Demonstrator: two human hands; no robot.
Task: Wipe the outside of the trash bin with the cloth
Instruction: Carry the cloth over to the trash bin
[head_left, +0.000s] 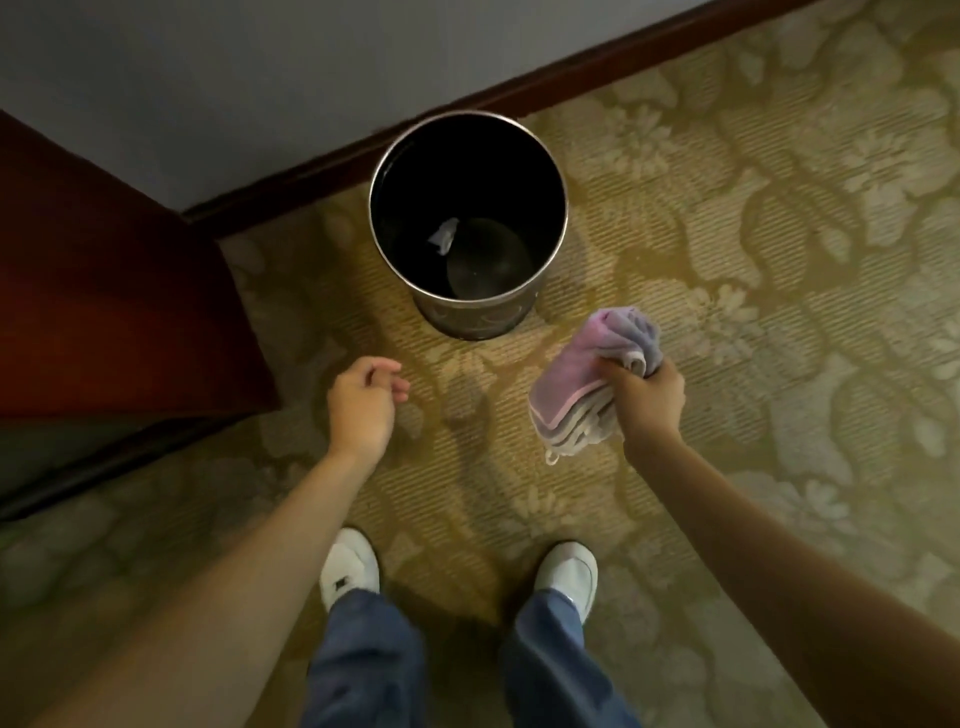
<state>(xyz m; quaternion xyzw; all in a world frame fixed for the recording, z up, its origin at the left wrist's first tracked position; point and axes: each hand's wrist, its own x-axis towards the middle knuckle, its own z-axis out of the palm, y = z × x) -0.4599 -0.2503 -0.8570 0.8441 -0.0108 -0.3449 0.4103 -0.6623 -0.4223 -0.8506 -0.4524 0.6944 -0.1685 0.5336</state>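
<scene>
A round dark trash bin (475, 317) with a metal rim stands upright on the carpet by the wall, seen from above. A scrap of white paper lies inside it. My right hand (649, 397) is closed around a folded pink and grey cloth (582, 384), held in the air in front of the bin and to its right, apart from it. My left hand (363, 405) hangs empty in front of the bin and to its left, fingers loosely curled and apart.
A dark red wooden piece of furniture (104, 291) stands at the left. A dark baseboard (571, 78) runs along the grey wall behind the bin. Patterned carpet (779, 260) spreads to the right. My feet in white shoes (353, 566) stand below the hands.
</scene>
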